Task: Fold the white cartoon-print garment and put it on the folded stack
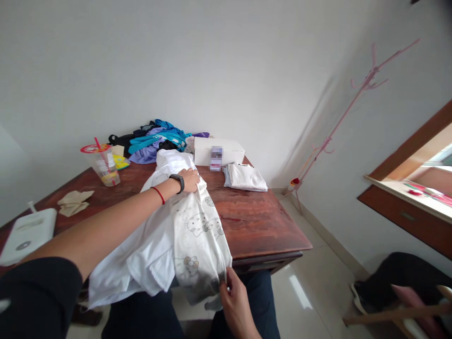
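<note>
A white garment printed with cartoon cats (192, 230) lies stretched across the brown wooden table (261, 221) and hangs over its near edge. My left hand (189, 180), with a black band and a red string at the wrist, presses down on the far end of the garment. My right hand (235, 296) pinches the garment's lower hem below the table edge. More white cloth (141, 256) bunches beneath it on the left.
A pile of blue, purple and black clothes (155, 139) lies at the table's far side beside a white box (219, 150). A folded pale garment (245, 178), a plastic cup with red straw (104, 165), crumpled napkins (74, 201) and a white device (26, 233) sit around. A pink coat stand (339, 117) leans in the corner.
</note>
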A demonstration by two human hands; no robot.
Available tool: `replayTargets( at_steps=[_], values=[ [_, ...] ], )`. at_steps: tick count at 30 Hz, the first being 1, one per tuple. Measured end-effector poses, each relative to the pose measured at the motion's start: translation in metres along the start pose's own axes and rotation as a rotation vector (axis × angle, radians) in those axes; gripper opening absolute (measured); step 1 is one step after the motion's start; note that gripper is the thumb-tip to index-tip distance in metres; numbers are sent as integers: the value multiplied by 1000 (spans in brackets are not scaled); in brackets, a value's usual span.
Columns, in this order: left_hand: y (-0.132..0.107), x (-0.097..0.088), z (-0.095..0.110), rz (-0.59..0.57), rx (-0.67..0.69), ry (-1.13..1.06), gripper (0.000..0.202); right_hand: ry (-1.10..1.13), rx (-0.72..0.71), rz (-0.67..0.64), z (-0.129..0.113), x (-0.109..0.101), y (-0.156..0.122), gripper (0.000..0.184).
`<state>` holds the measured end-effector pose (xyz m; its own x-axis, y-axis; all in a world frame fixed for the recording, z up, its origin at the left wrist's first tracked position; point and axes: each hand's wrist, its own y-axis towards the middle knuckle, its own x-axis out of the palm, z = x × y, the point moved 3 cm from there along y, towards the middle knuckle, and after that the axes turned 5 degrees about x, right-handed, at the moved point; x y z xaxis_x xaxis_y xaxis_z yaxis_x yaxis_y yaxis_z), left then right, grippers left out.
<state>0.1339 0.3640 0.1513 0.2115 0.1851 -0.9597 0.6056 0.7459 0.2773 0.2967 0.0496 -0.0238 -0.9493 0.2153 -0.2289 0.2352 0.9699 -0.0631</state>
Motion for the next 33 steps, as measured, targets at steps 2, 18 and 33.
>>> replayTargets(
  at_steps=[2,18,33],
  values=[
    [-4,14,6,-57,67,48,9,48,22,26,15,-1,-1,25],
    [-14,9,28,53,68,-24,21,45,-22,87,63,10,-15,55],
    [-19,21,-7,78,-38,-279,60,2,-96,337,101,1,-12,76]
  ],
)
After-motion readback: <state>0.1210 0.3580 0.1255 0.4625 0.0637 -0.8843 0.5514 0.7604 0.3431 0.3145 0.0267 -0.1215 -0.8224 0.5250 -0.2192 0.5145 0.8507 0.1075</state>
